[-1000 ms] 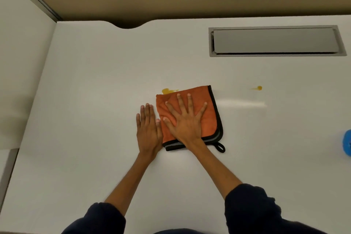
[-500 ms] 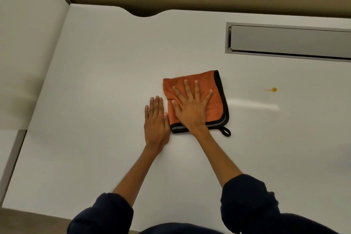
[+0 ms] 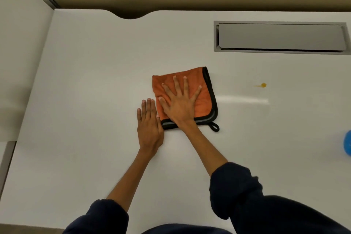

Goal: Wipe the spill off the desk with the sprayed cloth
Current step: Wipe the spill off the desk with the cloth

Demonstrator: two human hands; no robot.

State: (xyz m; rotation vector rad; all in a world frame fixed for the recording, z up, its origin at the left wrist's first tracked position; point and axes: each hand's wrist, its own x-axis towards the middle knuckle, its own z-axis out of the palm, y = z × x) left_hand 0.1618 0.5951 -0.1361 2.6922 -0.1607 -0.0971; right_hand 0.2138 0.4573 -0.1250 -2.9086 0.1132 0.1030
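Observation:
A folded orange cloth (image 3: 204, 89) with black trim and a black loop lies in the middle of the white desk (image 3: 95, 81). My right hand (image 3: 180, 103) presses flat on it, fingers spread. My left hand (image 3: 150, 125) rests flat on the desk, fingers together, touching the cloth's left edge. A small yellow spill drop (image 3: 263, 85) with a thin streak sits on the desk to the right of the cloth, apart from it. A pale wet streak (image 3: 245, 99) runs right from the cloth.
A grey cable-tray flap (image 3: 281, 36) is set into the desk at the back right. A blue object (image 3: 348, 145) shows at the right edge. A white partition (image 3: 20, 53) bounds the left side. The desk's far edge has a curved notch (image 3: 131, 16).
The cloth slid forward over the yellow smear that showed at its far left corner; that smear is now covered. Both hands kept their flat poses.

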